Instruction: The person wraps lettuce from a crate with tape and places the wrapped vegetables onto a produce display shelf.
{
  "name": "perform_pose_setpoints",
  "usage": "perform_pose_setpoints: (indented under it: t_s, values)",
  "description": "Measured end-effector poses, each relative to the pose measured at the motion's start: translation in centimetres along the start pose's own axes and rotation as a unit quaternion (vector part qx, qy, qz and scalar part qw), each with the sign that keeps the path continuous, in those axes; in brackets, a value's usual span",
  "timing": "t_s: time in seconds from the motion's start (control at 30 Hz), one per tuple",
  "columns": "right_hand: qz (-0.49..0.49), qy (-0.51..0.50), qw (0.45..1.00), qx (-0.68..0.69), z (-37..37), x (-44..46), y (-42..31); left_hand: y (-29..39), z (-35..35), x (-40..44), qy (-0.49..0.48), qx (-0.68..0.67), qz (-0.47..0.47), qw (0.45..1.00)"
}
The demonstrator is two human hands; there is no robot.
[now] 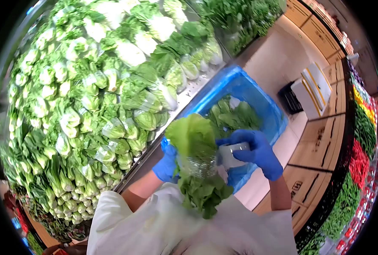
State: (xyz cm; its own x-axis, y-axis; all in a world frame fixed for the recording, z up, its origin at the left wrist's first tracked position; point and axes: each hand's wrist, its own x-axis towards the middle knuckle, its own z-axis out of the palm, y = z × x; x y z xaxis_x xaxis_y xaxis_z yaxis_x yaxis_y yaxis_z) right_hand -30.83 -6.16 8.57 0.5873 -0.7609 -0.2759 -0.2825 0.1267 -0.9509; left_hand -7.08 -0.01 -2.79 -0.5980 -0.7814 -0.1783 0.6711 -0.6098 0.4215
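Note:
A head of leafy lettuce (190,135) is upright in front of my chest, with shiny clear film (199,166) around its middle. My left hand (167,163), in a blue glove, grips the lettuce from its left side; some fingers are hidden behind the leaves. To the right, my right hand (257,152), also gloved in blue, is closed around a small whitish roll of film (233,154) beside the lettuce. Darker loose leaves (206,191) hang below the film against my white clothing.
A bin with a blue plastic liner (276,123) stands just beyond my hands, with loose green leaves (235,114) inside. Stacked cabbages and greens (91,102) fill the sloping display on the left. A white box (311,91) stands by the wooden cabinets (321,140) at right.

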Motion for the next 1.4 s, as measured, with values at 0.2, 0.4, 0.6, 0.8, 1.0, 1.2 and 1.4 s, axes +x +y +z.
perform_pose_setpoints:
  t_s: [0.2, 0.4, 0.6, 0.8, 1.0, 1.2, 1.4]
  values:
    - [0.051, -0.008, 0.996, -0.072, 1.3, 0.4, 7.6, -4.7, -2.3, 0.2, 0.089, -0.091, 0.002, 0.992]
    - [0.239, 0.228, 0.932, 0.151, -3.1, -1.0, 18.1, 5.5, 6.1, -0.6, -0.037, 0.384, 0.263, 0.884]
    - [-0.26, -0.153, 0.728, 0.615, -3.6, 3.3, 1.9, 4.7, 6.8, -1.7, 0.024, -0.02, 0.084, 0.996]
    - [-0.087, -0.371, 0.627, 0.68, 3.8, 8.9, 4.7, 2.0, 5.8, -4.0, 0.071, -0.128, 0.068, 0.987]
    - [-0.102, -0.282, 0.678, 0.671, 8.7, 16.2, 11.3, 3.5, 1.1, -7.5, 0.156, -0.103, 0.179, 0.966]
    - [-0.121, -0.026, 0.966, 0.227, 8.9, 16.4, 14.4, 22.5, 1.9, -14.1, 0.244, 0.474, 0.43, 0.729]
    - [0.091, 0.068, 0.916, 0.385, 13.1, 18.6, 8.9, 45.2, 0.7, -19.2, 0.159, 0.958, 0.169, -0.168]
